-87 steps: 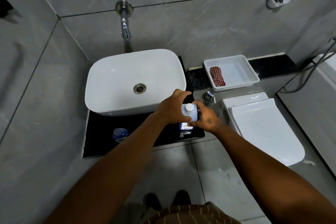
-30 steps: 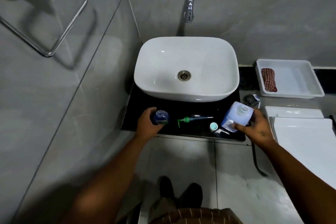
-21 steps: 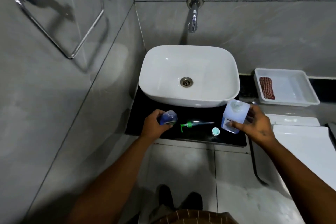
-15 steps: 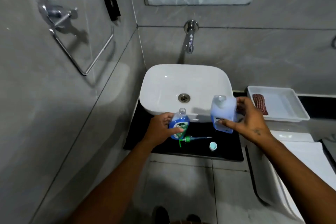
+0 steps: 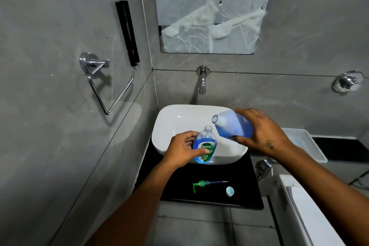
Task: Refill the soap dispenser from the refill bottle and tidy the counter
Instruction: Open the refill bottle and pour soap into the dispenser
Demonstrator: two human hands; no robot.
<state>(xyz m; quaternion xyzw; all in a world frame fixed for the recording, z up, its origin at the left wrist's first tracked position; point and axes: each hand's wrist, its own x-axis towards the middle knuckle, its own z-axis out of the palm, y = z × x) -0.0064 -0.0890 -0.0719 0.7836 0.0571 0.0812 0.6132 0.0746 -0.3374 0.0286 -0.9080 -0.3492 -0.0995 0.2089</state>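
My left hand (image 5: 180, 151) grips the blue soap dispenser bottle (image 5: 205, 146), upright and uncapped, over the front of the white basin (image 5: 175, 126). My right hand (image 5: 261, 136) holds the translucent refill bottle (image 5: 232, 126) tilted on its side, its open mouth pointing left just above and right of the dispenser's neck. No liquid stream is visible. The green pump head (image 5: 203, 184) with its tube lies on the black counter (image 5: 245, 191), and the refill's small teal cap (image 5: 230, 191) lies to its right.
A wall tap (image 5: 202, 86) hangs over the basin. A white tray (image 5: 311, 146) stands on the ledge at right, partly hidden by my arm. A toilet (image 5: 311, 215) is at lower right. A towel ring (image 5: 107, 86) is on the left wall.
Both hands rose from the counter to above the basin. The refill bottle went from upright to tilted toward the dispenser's open neck. The camera tilted up.
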